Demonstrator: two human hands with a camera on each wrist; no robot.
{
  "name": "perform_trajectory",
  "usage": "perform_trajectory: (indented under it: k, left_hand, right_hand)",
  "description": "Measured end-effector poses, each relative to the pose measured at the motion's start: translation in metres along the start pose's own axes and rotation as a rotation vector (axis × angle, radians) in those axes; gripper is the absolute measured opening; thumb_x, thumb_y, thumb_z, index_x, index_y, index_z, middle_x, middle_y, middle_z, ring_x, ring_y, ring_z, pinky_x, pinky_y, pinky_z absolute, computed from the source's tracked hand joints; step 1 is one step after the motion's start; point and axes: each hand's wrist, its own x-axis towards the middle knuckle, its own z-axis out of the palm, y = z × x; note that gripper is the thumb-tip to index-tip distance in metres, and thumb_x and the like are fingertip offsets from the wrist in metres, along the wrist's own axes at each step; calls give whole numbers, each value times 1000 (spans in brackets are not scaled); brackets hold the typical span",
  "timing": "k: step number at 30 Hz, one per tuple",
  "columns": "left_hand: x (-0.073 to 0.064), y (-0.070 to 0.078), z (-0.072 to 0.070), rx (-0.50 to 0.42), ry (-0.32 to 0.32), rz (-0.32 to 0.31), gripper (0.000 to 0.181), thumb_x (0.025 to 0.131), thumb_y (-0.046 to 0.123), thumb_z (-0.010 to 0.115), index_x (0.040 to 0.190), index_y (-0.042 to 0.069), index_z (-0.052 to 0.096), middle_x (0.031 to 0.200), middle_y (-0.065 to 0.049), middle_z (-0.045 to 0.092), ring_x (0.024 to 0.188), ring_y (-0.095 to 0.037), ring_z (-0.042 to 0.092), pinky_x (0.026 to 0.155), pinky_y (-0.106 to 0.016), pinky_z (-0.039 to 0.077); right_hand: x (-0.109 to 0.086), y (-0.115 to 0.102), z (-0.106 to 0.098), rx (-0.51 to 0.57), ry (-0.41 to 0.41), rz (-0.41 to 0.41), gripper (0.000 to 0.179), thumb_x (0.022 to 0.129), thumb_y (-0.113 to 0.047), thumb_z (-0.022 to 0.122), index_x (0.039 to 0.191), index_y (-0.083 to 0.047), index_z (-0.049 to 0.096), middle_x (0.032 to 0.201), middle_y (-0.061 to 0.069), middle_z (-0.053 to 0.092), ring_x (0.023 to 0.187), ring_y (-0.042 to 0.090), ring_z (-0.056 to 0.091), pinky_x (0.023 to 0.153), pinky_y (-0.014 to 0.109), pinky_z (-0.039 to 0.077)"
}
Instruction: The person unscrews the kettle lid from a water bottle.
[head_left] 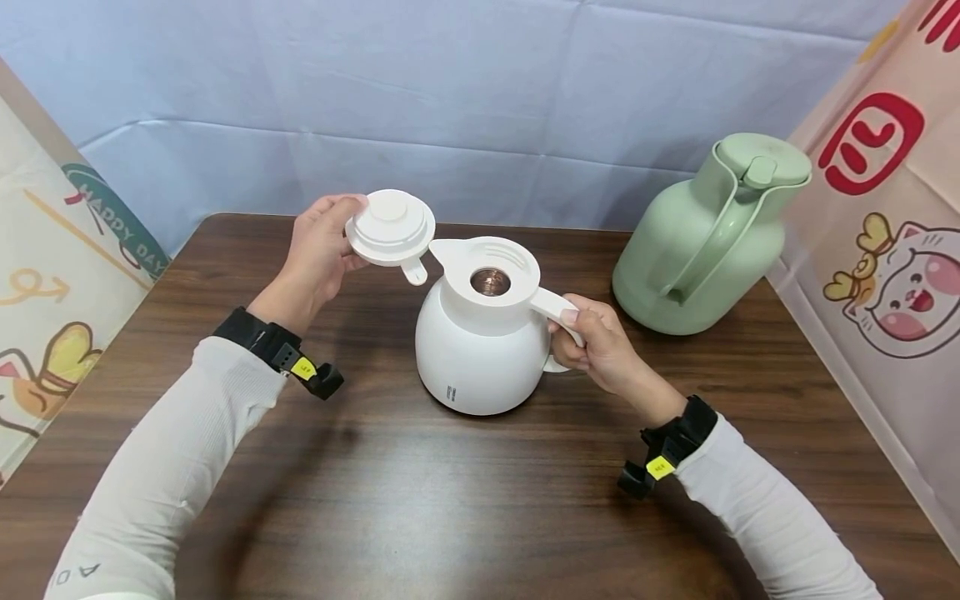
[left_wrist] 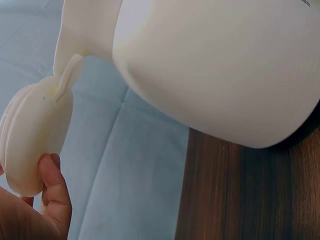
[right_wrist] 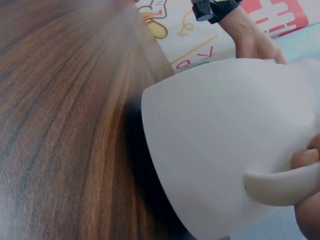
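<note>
A round white jug (head_left: pixel 480 367) stands on the wooden table, its top uncovered and the shiny copper-coloured inside showing through the opening. My right hand (head_left: pixel 600 346) grips the jug's handle (right_wrist: pixel 280 187), fingers curled round it and thumb along its top. To the left of the spout, my left hand (head_left: pixel 318 250) holds the white lid (head_left: pixel 392 223) up by its edge, with the stepped side facing the head camera and a small tab pointing down toward the jug. In the left wrist view the thumb presses against the lid (left_wrist: pixel 37 135), close to the jug's spout.
A pale green thermos jug (head_left: pixel 697 250) with a closed top stands at the table's back right corner. The dark wooden table (head_left: pixel 420 500) ends at a pale blue cloth (head_left: pixel 450 100) behind. Printed cloths hang on the left and right sides.
</note>
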Motion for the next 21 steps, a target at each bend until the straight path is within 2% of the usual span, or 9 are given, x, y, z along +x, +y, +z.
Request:
perform_trajectory:
  k: [3, 7, 8, 14, 16, 21]
  left_hand:
    - [-1, 0, -5, 12, -37, -24, 23, 93, 23, 56, 109, 8, 52, 103, -9, 50, 74, -14, 58, 60, -25, 48]
    - [1, -4, -18, 114, -119, -87, 29, 95, 25, 53, 118, 6, 49, 105, -10, 50, 73, -13, 59, 60, -26, 49]
    - [2, -6, -21, 147, -138, -107, 31, 95, 25, 52, 120, 6, 48, 105, -10, 50, 73, -12, 59, 60, -26, 49]
    - [2, -25, -38, 337, -243, -236, 33, 97, 22, 46, 124, 3, 44, 107, -11, 48, 73, -13, 58, 63, -30, 50]
    - [1, -32, -42, 390, -288, -277, 34, 97, 22, 45, 124, 2, 43, 110, -12, 47, 77, -16, 57, 65, -32, 50]
    - [-3, -47, -50, 528, -392, -334, 39, 97, 22, 42, 127, -2, 39, 119, -19, 42, 88, -26, 54, 70, -39, 50]
  right_hand:
    - [0, 0, 0, 3, -1, 0, 22, 89, -2, 33, 81, -4, 53, 44, 3, 28, 35, 19, 21, 34, 28, 15]
    - [-1, 2, -2, -7, -1, -7, 19, 89, -5, 35, 81, -3, 53, 44, 0, 31, 35, 17, 23, 34, 27, 16]
    - [-2, 10, -10, 12, -12, -17, 18, 90, -7, 37, 82, -4, 53, 45, -1, 32, 36, 15, 25, 34, 26, 18]
    - [-3, 11, -10, 0, 16, -17, 18, 89, -6, 37, 81, -2, 52, 44, -1, 32, 35, 15, 25, 34, 26, 17]
    - [-1, 3, -1, -22, 43, -10, 19, 88, -4, 35, 80, -1, 51, 44, 1, 30, 35, 18, 22, 33, 28, 15]
    - [0, 1, 3, -24, 60, -24, 21, 88, -2, 33, 80, -1, 53, 44, 5, 27, 35, 20, 21, 34, 28, 14]
